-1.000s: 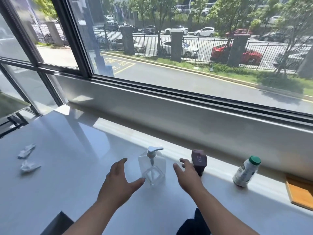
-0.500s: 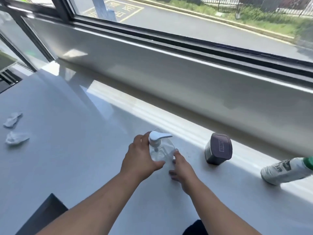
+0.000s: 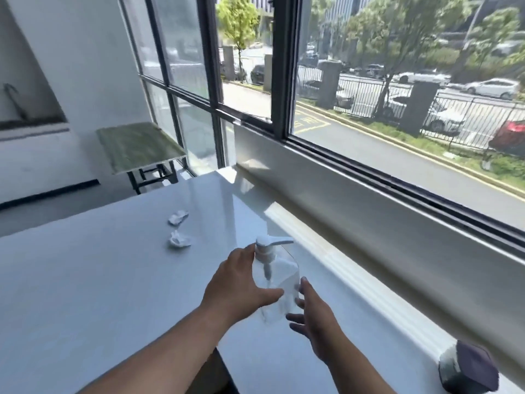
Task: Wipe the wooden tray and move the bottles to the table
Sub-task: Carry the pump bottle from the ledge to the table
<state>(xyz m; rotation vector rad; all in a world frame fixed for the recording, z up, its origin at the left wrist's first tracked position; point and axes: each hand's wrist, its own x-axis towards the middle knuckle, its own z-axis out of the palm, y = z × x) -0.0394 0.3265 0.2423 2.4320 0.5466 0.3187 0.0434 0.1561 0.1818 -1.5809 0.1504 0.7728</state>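
A clear pump bottle [image 3: 279, 282] with a white pump head is lifted and tilted above the white counter [image 3: 99, 280]. My left hand [image 3: 238, 288] grips its left side. My right hand [image 3: 312, 317] supports it from below right, fingers spread against its lower edge. A bottle with a dark purple cap [image 3: 468, 368] stands on the counter at the lower right, partly cut off. The wooden tray and the green-capped bottle are out of view.
Two crumpled white tissues [image 3: 179, 217] [image 3: 179, 239] lie on the counter to the left. A small green-topped side table [image 3: 139, 146] stands beyond the counter's far end. The window ledge [image 3: 369, 228] and large windows run along the right.
The pump bottle has been lifted off the counter and carried left. My view has swung left, so the green-capped bottle has gone out of frame.
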